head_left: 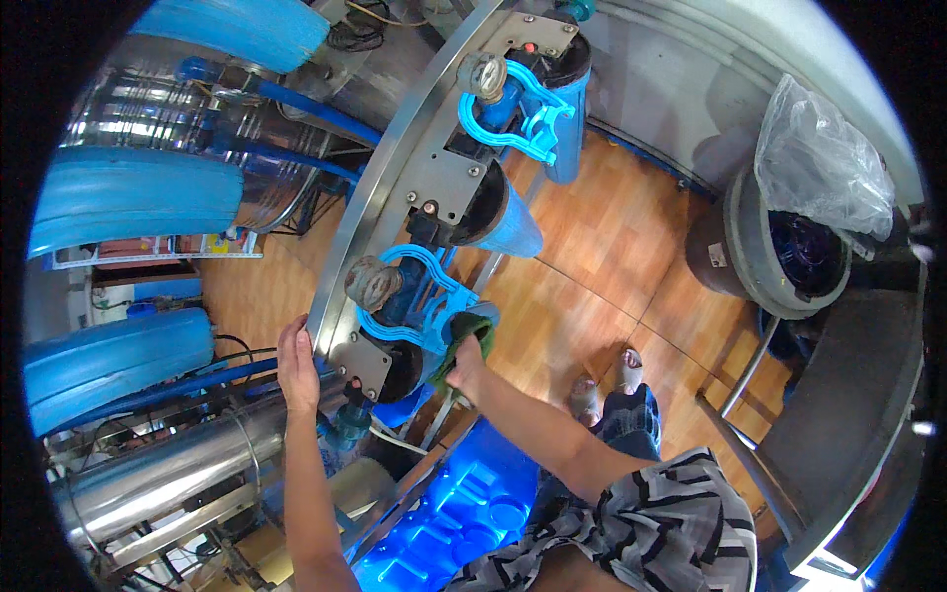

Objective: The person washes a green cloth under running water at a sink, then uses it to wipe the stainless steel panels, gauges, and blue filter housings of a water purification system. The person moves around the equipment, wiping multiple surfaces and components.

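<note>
My right hand (468, 367) is closed on a dark green cloth (476, 325). The cloth presses against the nearest blue filter housing (427, 363), and the hand partly hides that housing. My left hand (298, 363) leans on the edge of a long metal rail (371, 187), fingers stretched out and holding nothing. Between the hands a light blue ring-shaped wrench (427, 264) hangs around the fittings beside a pressure gauge (372, 283). Further along the rail hangs another blue filter housing (506, 219).
A second blue wrench (472, 125) and gauge (483, 76) are at the rail's far end. Blue plastic jugs (464, 518) stand below my arms. At right is a grey bin (727, 247) with a clear bag (821, 163). Steel cylinders (187, 464) and blue tanks (138, 197) fill the left.
</note>
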Available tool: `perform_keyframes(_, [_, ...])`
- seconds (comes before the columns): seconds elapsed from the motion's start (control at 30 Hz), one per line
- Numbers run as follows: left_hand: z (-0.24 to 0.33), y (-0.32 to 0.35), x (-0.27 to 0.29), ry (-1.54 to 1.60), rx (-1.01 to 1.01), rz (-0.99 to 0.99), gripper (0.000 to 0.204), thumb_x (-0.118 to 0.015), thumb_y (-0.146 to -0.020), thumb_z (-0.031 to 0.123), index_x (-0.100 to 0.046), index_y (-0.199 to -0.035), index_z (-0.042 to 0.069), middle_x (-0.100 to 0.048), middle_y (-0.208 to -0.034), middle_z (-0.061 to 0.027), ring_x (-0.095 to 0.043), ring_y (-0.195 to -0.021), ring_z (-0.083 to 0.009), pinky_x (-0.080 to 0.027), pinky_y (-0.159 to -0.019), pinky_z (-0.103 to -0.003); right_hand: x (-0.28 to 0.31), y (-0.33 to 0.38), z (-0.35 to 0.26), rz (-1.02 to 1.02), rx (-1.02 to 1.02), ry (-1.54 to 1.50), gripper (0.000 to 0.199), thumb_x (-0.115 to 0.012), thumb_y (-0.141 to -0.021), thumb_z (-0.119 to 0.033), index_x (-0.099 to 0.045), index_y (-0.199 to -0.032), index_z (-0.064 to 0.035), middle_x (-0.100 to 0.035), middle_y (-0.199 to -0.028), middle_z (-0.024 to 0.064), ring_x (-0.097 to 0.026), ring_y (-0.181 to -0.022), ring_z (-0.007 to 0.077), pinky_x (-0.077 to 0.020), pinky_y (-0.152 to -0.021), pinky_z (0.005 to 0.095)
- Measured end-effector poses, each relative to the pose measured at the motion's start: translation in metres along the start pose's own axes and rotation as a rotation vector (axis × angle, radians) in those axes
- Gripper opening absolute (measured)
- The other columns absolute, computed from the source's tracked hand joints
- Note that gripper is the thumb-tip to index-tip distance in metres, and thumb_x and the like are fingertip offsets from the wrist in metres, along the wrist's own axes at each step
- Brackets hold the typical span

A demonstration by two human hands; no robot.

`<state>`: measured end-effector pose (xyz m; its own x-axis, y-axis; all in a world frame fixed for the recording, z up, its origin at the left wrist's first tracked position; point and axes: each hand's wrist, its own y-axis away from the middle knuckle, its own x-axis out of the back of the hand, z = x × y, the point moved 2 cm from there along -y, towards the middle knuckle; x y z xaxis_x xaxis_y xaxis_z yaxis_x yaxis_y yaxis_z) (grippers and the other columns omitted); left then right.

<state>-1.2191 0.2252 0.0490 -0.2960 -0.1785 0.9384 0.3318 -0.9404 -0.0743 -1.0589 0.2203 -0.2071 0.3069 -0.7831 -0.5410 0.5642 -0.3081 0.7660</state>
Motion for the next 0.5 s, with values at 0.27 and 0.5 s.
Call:
perform_keyframes(0.27, [0.002,0.0,-0.001,-0.021,0.019,0.006,0.046,-0.035,-0.101,0.034,-0.054,-0.125,-0.001,-0.054,-0.127,-0.0189,-0.047,-0.121,-0.0336,-0.034,-0.103,-0.04,0.019,0.016,-0.128,-0.214,0.472,0.534,0.021,-0.052,-0.094,-0.017,-0.065,-0.105,-0.0065,-0.067,-0.094,0.0062,-0.063,-0.077,0.0166,-0.0524,-0.065,0.0306])
perform_keyframes(0.5, [0.003,0.002,0.0,0.002,0.043,-0.004,0.045,-0.036,-0.102,0.031,-0.053,-0.126,-0.003,-0.054,-0.129,-0.0198,-0.047,-0.123,-0.0323,-0.032,-0.105,-0.038,-0.112,0.083,-0.148,-0.234,1.625,0.626,0.036,-0.037,-0.093,-0.005,-0.044,-0.127,0.0027,-0.032,-0.15,0.0153,-0.032,-0.134,0.0245,-0.0248,-0.109,0.033])
